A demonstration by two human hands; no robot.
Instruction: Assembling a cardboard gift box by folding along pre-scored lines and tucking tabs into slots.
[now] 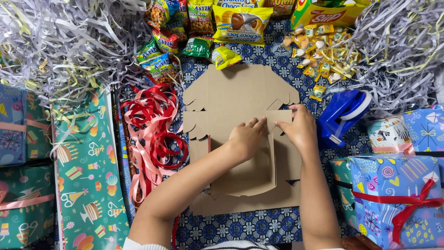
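Blue patterned cloth [259,227] covers the floor, with shredded paper along its far edge. At its middle lies a flat brown cardboard box blank [240,92]. Both the left hand [247,138] and the right hand [299,129] press fingers down on its folded flap, gripping nothing. Red ribbon coils [155,125] lie left; a blue tape dispenser [344,113] right.

Blue patterned cloth [259,227] covers the work surface, crowded with gift-wrapping supplies.
Flat brown cardboard [240,92] lies at centre; red and pink ribbon [152,134] to its left, snack packets [199,28] and wrapped sweets [323,51] above, a blue tape dispenser [344,113] right, shredded paper [60,41] and wrapped gifts [397,194] around.
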